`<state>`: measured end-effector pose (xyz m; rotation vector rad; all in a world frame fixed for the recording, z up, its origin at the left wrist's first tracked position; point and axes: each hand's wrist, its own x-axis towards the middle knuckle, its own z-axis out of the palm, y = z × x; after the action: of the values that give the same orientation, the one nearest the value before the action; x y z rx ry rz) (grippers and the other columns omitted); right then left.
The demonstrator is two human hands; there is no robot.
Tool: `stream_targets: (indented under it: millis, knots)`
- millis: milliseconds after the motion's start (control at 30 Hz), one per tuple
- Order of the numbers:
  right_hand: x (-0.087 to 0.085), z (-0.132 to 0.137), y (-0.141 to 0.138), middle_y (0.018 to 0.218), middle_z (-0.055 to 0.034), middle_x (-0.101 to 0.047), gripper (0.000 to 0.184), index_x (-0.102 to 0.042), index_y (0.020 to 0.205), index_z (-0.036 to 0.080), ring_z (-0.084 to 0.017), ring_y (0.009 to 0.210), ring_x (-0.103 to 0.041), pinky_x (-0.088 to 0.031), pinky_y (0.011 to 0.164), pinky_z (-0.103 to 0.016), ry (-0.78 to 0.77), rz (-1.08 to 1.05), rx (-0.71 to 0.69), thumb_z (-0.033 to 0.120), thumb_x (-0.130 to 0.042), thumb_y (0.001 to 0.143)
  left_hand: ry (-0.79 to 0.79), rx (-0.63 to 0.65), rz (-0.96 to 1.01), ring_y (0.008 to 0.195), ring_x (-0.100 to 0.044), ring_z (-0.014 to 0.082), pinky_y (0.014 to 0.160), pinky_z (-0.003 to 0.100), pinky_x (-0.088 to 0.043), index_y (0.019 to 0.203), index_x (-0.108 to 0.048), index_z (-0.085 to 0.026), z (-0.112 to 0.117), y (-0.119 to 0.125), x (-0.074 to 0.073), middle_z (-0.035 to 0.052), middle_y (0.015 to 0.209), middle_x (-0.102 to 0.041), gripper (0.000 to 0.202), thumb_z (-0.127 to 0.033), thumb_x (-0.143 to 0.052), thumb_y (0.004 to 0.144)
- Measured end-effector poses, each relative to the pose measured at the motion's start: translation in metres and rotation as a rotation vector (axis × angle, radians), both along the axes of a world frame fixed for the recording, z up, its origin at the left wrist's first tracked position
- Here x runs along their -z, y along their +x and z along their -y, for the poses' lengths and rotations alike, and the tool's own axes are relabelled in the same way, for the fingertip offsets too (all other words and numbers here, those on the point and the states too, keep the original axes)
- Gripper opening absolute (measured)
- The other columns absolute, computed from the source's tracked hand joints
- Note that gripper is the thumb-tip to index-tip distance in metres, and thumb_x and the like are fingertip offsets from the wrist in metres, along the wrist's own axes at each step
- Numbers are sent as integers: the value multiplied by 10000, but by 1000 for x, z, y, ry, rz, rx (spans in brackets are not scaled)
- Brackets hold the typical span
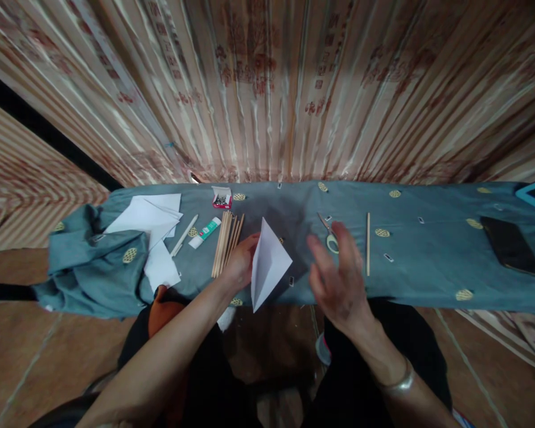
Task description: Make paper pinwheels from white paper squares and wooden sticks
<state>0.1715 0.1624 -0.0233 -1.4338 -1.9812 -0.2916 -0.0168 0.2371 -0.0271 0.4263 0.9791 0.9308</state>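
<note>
Paper (271, 267), smooth, white and folded to sharp points, was pinched in the left hand (241, 263), while the blurred right hand (342, 286) hung loosely spread over patterned blue-grey cloth (421, 261).

Wht paper (271, 264), yel-patterned blu-gry cloth (421, 264)

The head view looks forward and down from above and behind the left grip (242, 261) and right grip (341, 282), fairly near. It takes in the bench (428, 255) beneath them and the curtain (271, 119) beyond.
</note>
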Motion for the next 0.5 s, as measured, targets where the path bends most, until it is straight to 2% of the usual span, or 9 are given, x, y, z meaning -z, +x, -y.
stream_targets:
  millis: [33,100,233,267,333,367,433,500]
  knots:
    - [-2,7,-11,1558,-129,-349,630,-411,1447,305,-341,1463,-295,-367,1098,-547,-4,53,-82,51,-476,874,3,1,-12,519,-626,156,573,253,-507,947,-713,-114,1,1,0,21,638,-695,194,-137,-570,818]
    - [-2,14,-26,1502,-112,-451,545,-518,1350,296,-306,1465,-296,-352,1101,-524,-4,134,-153,29,-469,877,16,6,-30,523,-626,155,594,260,-511,944,-713,-112,1,3,0,26,654,-701,205,-129,-553,817]
    - [10,7,-31,1443,-123,-535,295,-640,1138,211,-285,1466,-283,-336,1098,-486,9,211,-144,86,-481,922,24,54,-44,630,-677,189,651,274,-538,992,-697,-115,0,7,6,41,694,-710,222,-170,-572,817]
    - [13,3,-28,1436,-121,-544,259,-653,1094,205,-281,1463,-288,-333,1097,-481,17,211,-131,97,-483,932,28,61,-56,686,-695,201,681,281,-548,1045,-682,-117,0,7,9,53,750,-726,259,-173,-583,813]
    - [20,-5,-20,1412,-121,-567,222,-670,1024,195,-275,1451,-311,-332,1095,-477,31,201,-111,104,-485,941,97,20,-138,860,-715,225,774,311,-564,1217,-605,-145,-3,5,14,92,981,-741,407,-157,-588,811]
    - [24,-9,-17,1398,-125,-577,217,-676,998,189,-274,1442,-324,-333,1092,-477,31,196,-108,102,-485,942,184,-19,-229,976,-701,237,835,337,-562,1311,-539,-171,-3,2,16,113,1141,-707,499,-137,-579,814]
    - [30,-15,-10,1369,-142,-593,217,-686,968,172,-280,1421,-353,-340,1084,-483,11,198,-129,94,-486,937,481,-61,-510,1245,-580,270,990,415,-508,1444,-403,-236,-4,-5,18,134,1453,-512,668,-85,-560,813]
    - [35,-18,-6,1322,-160,-616,213,-694,975,160,-289,1380,-400,-362,1068,-489,-40,214,-163,91,-497,929,896,33,-841,1459,-318,312,1150,498,-337,1475,-382,-263,0,-14,19,112,1618,-273,741,-25,-551,795]
